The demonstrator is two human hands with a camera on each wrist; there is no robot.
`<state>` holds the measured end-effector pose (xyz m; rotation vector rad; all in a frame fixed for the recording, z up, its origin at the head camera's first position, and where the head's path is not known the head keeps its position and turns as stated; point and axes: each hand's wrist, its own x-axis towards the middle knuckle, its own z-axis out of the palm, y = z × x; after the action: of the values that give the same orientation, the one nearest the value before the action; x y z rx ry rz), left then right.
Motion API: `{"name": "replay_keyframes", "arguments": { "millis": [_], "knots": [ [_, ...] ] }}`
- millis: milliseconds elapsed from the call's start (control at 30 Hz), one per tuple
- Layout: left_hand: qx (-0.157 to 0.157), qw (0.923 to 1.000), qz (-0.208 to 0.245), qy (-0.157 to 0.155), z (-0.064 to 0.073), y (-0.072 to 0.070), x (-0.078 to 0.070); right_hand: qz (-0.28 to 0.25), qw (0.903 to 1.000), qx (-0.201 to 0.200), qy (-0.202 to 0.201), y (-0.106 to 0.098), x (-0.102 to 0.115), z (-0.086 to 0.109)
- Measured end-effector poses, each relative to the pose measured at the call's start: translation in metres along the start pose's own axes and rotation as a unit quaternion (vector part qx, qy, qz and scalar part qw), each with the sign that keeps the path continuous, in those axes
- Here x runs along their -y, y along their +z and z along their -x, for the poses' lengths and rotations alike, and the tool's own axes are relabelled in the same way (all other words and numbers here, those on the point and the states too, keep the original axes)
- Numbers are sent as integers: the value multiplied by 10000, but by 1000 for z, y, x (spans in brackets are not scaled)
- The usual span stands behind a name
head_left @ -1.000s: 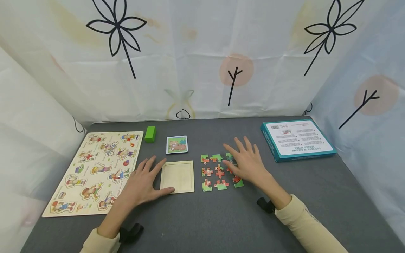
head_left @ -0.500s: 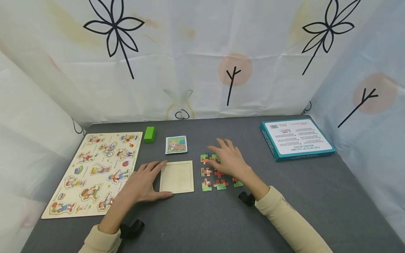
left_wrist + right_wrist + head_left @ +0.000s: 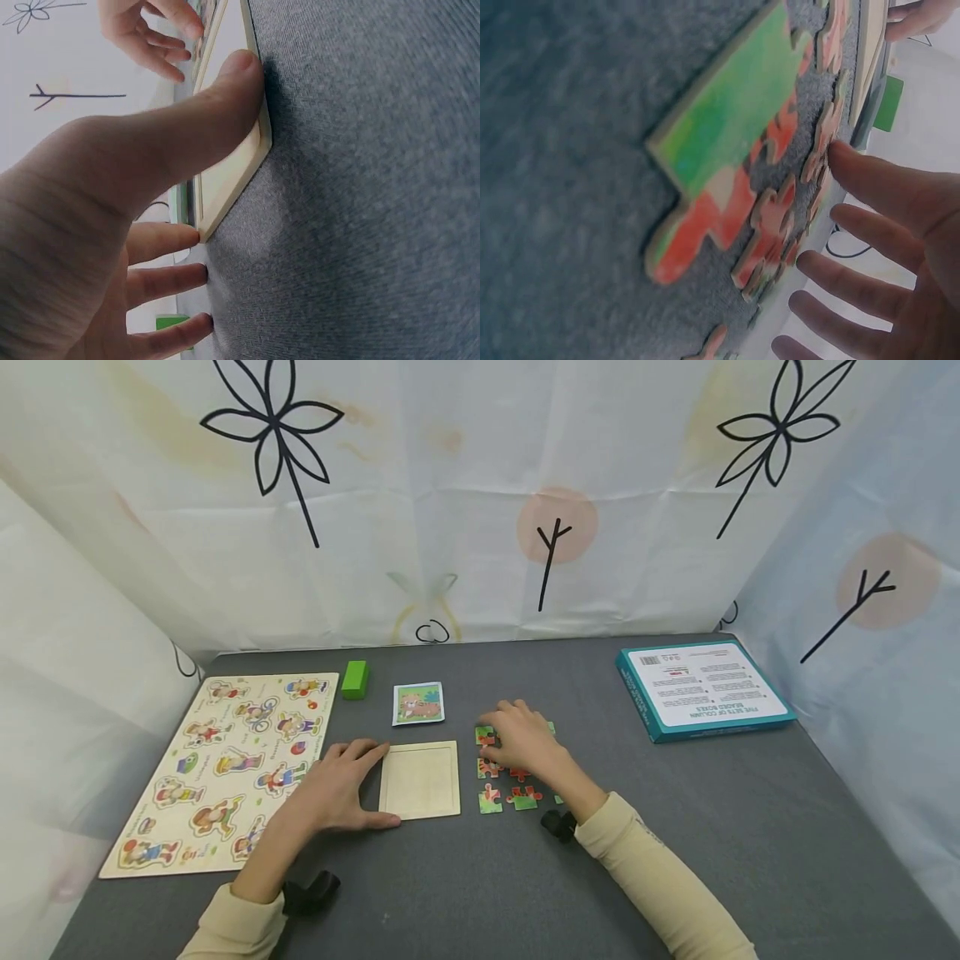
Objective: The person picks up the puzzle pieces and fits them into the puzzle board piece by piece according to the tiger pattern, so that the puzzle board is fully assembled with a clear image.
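Observation:
Beside a square, pale wooden puzzle tray (image 3: 420, 781), my left hand (image 3: 337, 792) is spread along its left side. In the left wrist view the thumb (image 3: 240, 75) lies on the tray's edge, and the index fingertip is at one corner. My right hand (image 3: 525, 745) is over the jigsaw pieces, its fingertips by the upper-left piece (image 3: 484, 737); contact is unclear. Its palm hides several pieces. Red and green pieces, such as the lower-left one (image 3: 491, 802), lie right of the tray. In the right wrist view the fingers are apart, with a green-and-red piece (image 3: 727, 112) in front.
A picture card (image 3: 418, 703) lies behind the tray, with a green block (image 3: 356, 680) to its left. The illustrated wooden board (image 3: 217, 777) occupies the left side. A teal box (image 3: 708, 689) lies at the back right. White curtains (image 3: 450, 485) surround the grey table.
My right hand has moved left and down over the pieces, now near the upper-left ones. The left hand has shifted slightly left, its thumb drawn toward the tray's corner.

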<state>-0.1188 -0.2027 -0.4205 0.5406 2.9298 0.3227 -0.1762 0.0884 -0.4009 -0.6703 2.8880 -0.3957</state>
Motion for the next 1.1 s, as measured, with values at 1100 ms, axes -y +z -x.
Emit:
{"name": "replay_keyframes", "arguments": {
  "millis": [1100],
  "knots": [
    [205, 9997, -110, -72, -5, -4, 1, -269, 9992, -165, -236, 5, 1, -10]
  ]
}}
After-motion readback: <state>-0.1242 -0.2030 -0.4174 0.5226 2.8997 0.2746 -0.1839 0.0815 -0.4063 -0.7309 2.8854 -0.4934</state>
